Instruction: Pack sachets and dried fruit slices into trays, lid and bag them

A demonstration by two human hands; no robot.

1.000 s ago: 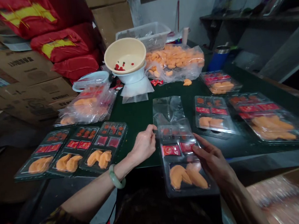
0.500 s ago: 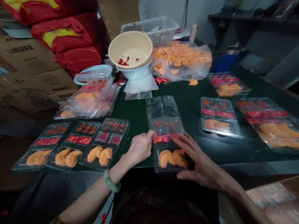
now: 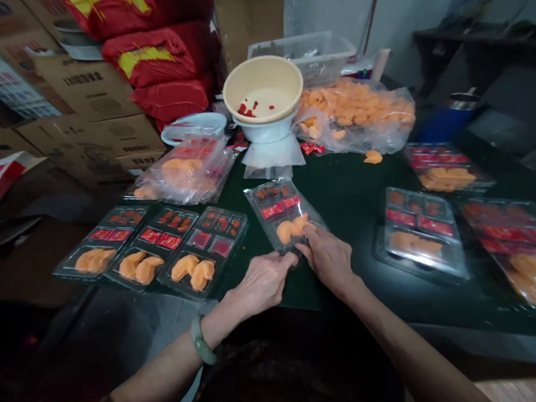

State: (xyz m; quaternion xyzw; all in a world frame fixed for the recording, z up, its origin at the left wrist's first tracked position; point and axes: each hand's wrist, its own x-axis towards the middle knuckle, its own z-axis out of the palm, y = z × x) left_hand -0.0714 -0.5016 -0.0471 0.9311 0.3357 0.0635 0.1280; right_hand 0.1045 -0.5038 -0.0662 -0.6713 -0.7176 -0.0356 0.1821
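Observation:
A clear plastic tray [image 3: 283, 215] inside a clear bag lies on the dark green table [image 3: 342, 187], holding orange pieces, red packets and small dark red bits. My left hand [image 3: 264, 281] pinches the bag's near edge with closed fingers. My right hand [image 3: 327, 255] grips the same near edge from the right, fingers curled on the plastic over the orange pieces. A green bangle [image 3: 202, 341] sits on my left wrist.
Three filled trays [image 3: 154, 250] lie side by side at the left. Bagged trays [image 3: 184, 171] lie behind them and more [image 3: 418, 234] at the right. A cream bowl [image 3: 263, 88], a white basket [image 3: 304, 58], a bag of orange pieces [image 3: 359, 113] and cardboard boxes [image 3: 92, 104] stand behind.
The tray has slid fully into the bag and away from me. Both hands moved from its sides to the bag's near edge. The camera turned left.

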